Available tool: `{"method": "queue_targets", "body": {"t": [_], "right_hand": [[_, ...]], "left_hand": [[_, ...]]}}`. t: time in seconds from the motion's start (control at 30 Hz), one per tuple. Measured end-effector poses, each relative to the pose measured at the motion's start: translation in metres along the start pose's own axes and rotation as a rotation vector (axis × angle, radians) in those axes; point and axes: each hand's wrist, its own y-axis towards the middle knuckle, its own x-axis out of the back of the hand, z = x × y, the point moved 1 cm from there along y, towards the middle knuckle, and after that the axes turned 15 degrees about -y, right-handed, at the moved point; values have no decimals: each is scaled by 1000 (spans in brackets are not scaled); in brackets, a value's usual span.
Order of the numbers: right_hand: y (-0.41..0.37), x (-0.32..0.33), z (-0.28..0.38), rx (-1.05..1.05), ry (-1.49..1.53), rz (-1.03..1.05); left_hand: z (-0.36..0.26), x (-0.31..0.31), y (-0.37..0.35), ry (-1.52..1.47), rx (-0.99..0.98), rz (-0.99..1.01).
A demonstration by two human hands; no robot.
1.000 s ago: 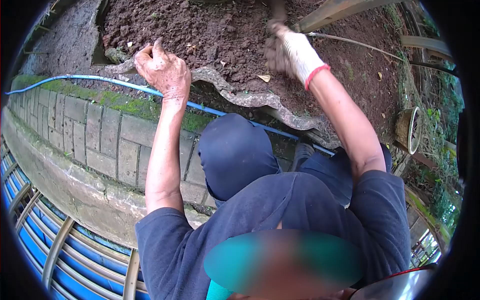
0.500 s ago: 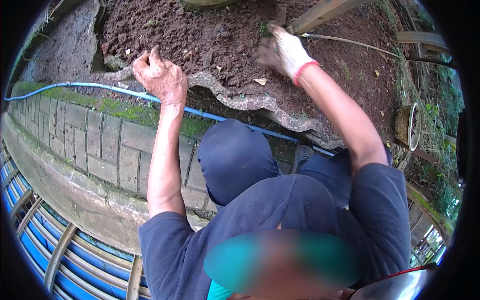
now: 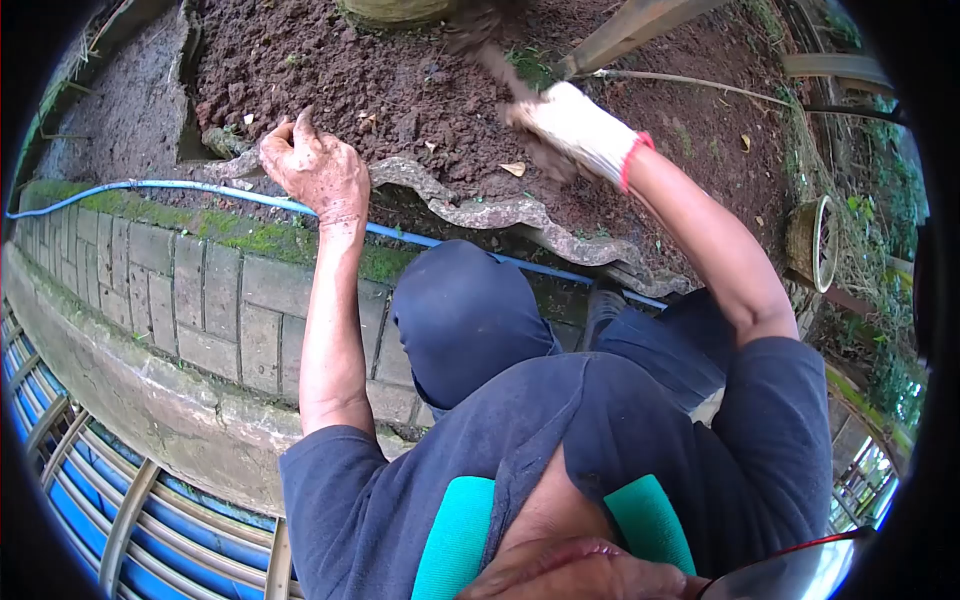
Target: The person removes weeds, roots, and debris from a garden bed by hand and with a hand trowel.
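Note:
My left hand (image 3: 316, 172) is bare and muddy, held above the soil bed's near edge. Its fingers are curled in and the thumb sticks up; nothing shows in it. A white glove with a red cuff covers my right hand (image 3: 578, 125), which is closed around a mud-covered, stick-like hand tool (image 3: 508, 72). The tool's far end is blurred and reaches toward the soil near a round pot-like base. Dark crumbly soil (image 3: 330, 70) lies beneath both hands. A tuft of green weeds (image 3: 535, 68) grows just beyond the glove.
A wavy concrete edging (image 3: 500, 212) borders the bed, with a blue hose (image 3: 250, 197) along it. The round base (image 3: 400, 10) stands at the top. A wooden post (image 3: 630, 38) slants beyond my right hand. A basket (image 3: 812, 243) lies right; paving (image 3: 205, 290) lies left.
My gloved right hand has turned and moved slightly down and right; the muddy tool now shows extending up and left from it. My left hand stays nearly in place.

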Motion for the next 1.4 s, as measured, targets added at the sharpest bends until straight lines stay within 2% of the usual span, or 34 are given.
{"method": "queue_targets", "body": {"t": [0.03, 0.07, 0.1, 0.17, 0.2, 0.27, 0.3, 0.33, 0.37, 0.4, 0.43, 0.5, 0.53, 0.63, 0.67, 0.7, 0.77, 0.8, 0.87, 0.9, 0.93, 0.97, 1.0, 1.03, 1.1, 1.13, 1.17, 1.23, 1.3, 1.37, 1.4], "right_hand": [[-18, 4, 4, -26, 57, 93], [-16, -9, -9, 46, 272, 68], [-23, -13, 6, -4, 349, -36], [32, -31, -12, -45, 641, -152], [15, -20, 21, -199, 835, -204], [55, -23, 3, -195, 964, -120], [68, -32, -12, -163, 737, -142], [67, -36, -12, -141, 510, -172], [51, -38, -25, -25, 80, -238], [25, -23, -23, 24, 205, 27], [-4, -7, -19, 68, 332, 291], [-52, 2, 21, -1, 157, 293], [-38, -8, 11, 83, 50, 155], [23, -25, -12, -40, 488, -96], [34, -23, -6, -117, 562, -153], [36, -10, -1, -3, 102, -221], [24, -35, 8, 0, 93, -86], [1, -27, 18, 64, -155, -29], [-15, -23, 6, 155, -222, 32], [-25, -17, 4, 190, -288, 49], [-36, -11, 0, 266, -415, -56], [-44, -6, -8, 341, -540, -157], [-47, -2, -24, 433, -574, -249], [-52, 6, -42, 386, -626, -287], [-55, 12, -93, 413, -730, -515], [-60, 19, -108, 354, -832, -457], [-69, 24, -124, 296, -927, -396], [-76, 35, -179, 597, -1086, -483], [-78, 51, -196, 393, -1099, -249], [-69, 39, -208, 493, -1030, -249], [-56, 24, -214, 523, -1055, -293]], "left_hand": [[-1, 1, 2, 9, -17, 9], [-1, 0, 3, -11, -23, 3], [1, 0, 1, -28, -26, 3], [3, 2, 0, -32, -38, -1], [1, 2, 1, -19, -44, -1], [8, -2, -1, -85, -30, -33], [1, 1, 3, 60, -62, 4], [-1, -1, 2, -51, 35, -38], [-2, -3, 2, -168, 130, -77], [-1, -5, 2, -124, 87, -80], [1, -1, 1, -10, -40, -29], [8, -6, -5, -320, 109, -82], [15, -8, -9, -368, 135, -72], [18, -12, -6, -527, 196, -150], [8, -4, -1, -258, 85, -74], [3, 2, 0, 13, -23, 7], [4, -1, 4, -51, -37, -70], [1, 0, 2, -79, -39, -87], [4, -6, 0, -210, -8, -96], [8, -5, 1, -166, -26, -53], [9, -2, 3, -123, -46, -12], [10, 0, 4, 58, -117, 63], [15, -2, 2, -15, -112, 68], [-4, 7, 9, 165, -253, 174], [-23, 2, 11, 203, -276, 259], [-40, 1, 9, 38, -307, 382], [-59, -1, 5, -85, -226, 555], [-82, 4, 11, -212, -200, 774], [-81, -10, 14, -267, -241, 959], [-87, -26, 9, -346, -237, 1145], [-97, -35, 1, -336, -307, 1216]]}}
